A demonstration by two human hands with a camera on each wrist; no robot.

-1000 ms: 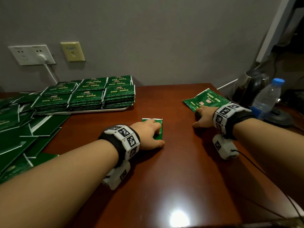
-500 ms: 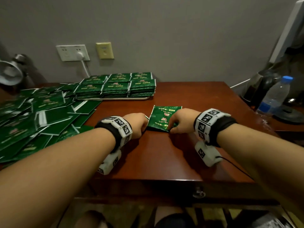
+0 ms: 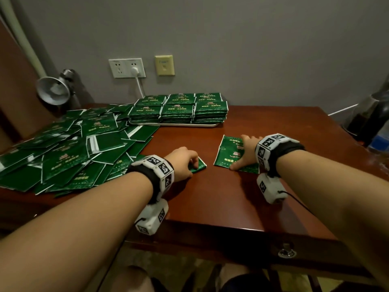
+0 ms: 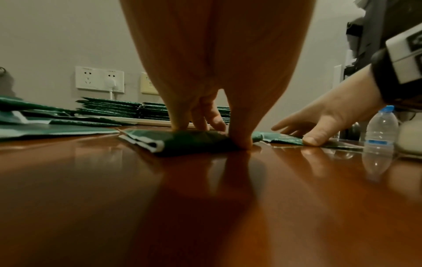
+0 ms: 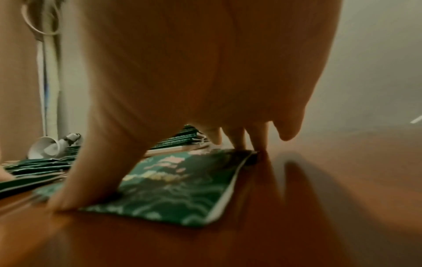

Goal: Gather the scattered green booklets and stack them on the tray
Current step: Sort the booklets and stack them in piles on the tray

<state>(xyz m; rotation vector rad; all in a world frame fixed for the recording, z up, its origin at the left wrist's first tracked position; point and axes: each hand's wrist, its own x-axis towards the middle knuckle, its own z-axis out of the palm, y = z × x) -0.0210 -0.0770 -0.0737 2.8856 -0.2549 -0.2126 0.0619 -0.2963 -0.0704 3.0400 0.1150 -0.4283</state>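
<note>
Stacks of green booklets point(image 3: 179, 110) fill a metal tray point(image 3: 174, 124) at the back of the brown table. A big loose pile of booklets point(image 3: 69, 148) covers the table's left side. My left hand point(image 3: 185, 163) curls its fingers and thumb round a single booklet point(image 3: 200, 165) beside that pile; the left wrist view shows this booklet point(image 4: 189, 142) pinched against the table. My right hand point(image 3: 242, 152) lies with straight, spread fingers pressing on another booklet point(image 3: 228, 152), printed side up point(image 5: 173, 187). A bare strip of table separates the two booklets.
A desk lamp point(image 3: 53, 91) stands at the back left under a wall socket point(image 3: 127, 68) with a plugged cable. A dark kettle point(image 3: 370, 116) and a water bottle point(image 4: 381, 128) sit at the far right. The table's front edge point(image 3: 210, 226) is close to me.
My right hand has slid its booklet from the far right to the table's middle. The left hand has kept hold of its booklet. The view has pulled back and swung left.
</note>
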